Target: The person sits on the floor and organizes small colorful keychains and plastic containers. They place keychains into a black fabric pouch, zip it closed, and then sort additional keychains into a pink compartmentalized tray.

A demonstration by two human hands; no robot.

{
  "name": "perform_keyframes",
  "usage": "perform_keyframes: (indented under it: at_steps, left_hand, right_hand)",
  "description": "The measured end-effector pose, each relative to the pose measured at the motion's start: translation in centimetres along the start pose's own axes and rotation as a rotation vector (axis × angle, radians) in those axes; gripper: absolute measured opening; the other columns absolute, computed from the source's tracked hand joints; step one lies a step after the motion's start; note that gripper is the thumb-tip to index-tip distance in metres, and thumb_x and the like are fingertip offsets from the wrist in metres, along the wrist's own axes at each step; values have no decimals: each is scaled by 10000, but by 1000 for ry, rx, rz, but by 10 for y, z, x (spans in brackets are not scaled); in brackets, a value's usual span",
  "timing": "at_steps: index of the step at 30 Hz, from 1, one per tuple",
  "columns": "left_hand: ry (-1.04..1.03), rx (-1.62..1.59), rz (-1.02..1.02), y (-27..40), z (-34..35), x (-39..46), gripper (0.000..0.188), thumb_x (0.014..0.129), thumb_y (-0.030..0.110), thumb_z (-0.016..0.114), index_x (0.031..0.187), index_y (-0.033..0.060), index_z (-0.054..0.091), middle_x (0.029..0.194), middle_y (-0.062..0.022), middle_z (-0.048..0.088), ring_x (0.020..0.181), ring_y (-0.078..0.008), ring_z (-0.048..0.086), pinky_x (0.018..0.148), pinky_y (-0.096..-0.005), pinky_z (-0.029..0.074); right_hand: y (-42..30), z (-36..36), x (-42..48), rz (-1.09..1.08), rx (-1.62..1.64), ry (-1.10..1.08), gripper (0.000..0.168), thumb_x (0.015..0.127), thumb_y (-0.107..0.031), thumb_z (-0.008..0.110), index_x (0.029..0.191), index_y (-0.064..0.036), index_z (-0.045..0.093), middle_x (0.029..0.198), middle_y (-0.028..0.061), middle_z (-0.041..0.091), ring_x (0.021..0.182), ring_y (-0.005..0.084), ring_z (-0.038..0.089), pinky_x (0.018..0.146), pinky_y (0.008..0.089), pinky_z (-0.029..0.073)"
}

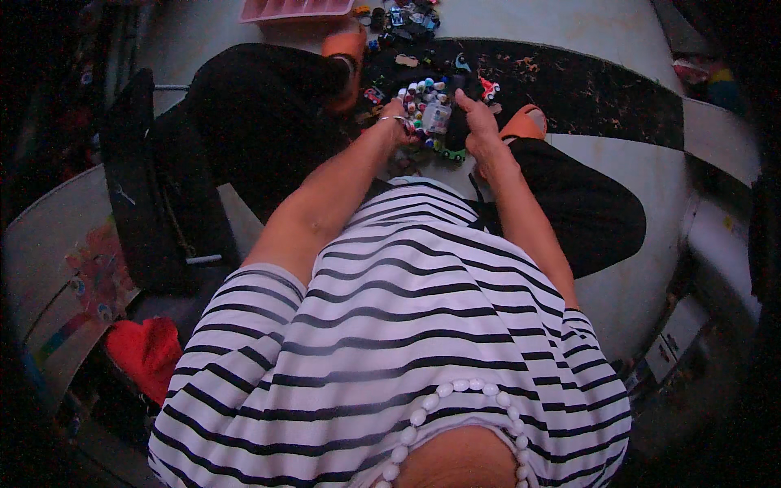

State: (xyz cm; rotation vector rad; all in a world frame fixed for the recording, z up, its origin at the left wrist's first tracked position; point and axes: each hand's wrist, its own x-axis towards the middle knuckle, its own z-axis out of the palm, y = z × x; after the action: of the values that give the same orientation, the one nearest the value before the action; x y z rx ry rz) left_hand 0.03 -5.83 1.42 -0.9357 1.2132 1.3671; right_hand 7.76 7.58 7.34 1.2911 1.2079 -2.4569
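Observation:
Both hands are low between my legs, at the top centre of the view. My left hand (396, 122), with a bracelet at the wrist, is at the side of a cluster of small capped items (415, 104) in white, red, green and blue. A clear plastic piece (437, 117) lies among them. My right hand (479, 119) is across from it, thumb raised, beside a dark object. Whether either hand grips anything is too unclear to tell. A green toy vehicle (453, 155) lies just below the cluster, and a red toy vehicle (489, 89) sits beyond my right hand.
A pink compartmented tray (296, 9) stands at the top edge, with a pile of small toy vehicles (406, 21) to its right. My feet wear orange slippers (526, 122) on either side. A dark folding chair or frame (143, 183) and a red cloth (146, 354) are at the left.

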Motion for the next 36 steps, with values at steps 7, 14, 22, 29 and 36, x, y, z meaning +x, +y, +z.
perform_keyframes:
  at_steps: [7,14,22,29,36]
  left_hand:
    - [146,76,63,-11,2,9,295,803,319,338,848,99,528,814,-110,567,655,-239,552,595,-439,448]
    - [278,542,437,-21,-22,87,423,728,135,476,1143,55,453,1081,-149,524,977,-249,528,750,-349,449]
    - [155,257,303,-11,11,9,460,730,73,477,1183,122,417,1067,-138,504,927,-268,517,750,-414,432]
    - [293,605,612,-23,-15,113,501,713,143,583,1171,76,392,927,-133,560,733,-245,570,585,-384,474]
    - [398,958,611,1,9,47,477,659,212,582,1101,55,492,1091,-164,517,1024,-310,482,855,-350,386]
  right_hand:
    - [12,-13,4,82,559,-4,306,866,-278,404,1052,-53,497,1025,110,543,920,284,537,819,456,423]
    - [-4,-22,3,93,640,92,374,870,-357,339,1068,-86,503,1057,107,533,975,306,505,848,516,368]
    - [-13,-32,6,-31,476,160,404,805,-399,469,1040,-75,522,1032,107,539,935,292,520,827,472,398]
    - [-2,-8,-29,-118,-425,252,626,648,-390,669,1107,-18,464,1072,99,505,978,213,467,826,321,366]
    - [12,-21,-12,97,11,147,381,775,-275,540,1045,-17,466,1009,92,523,858,214,540,672,360,458]
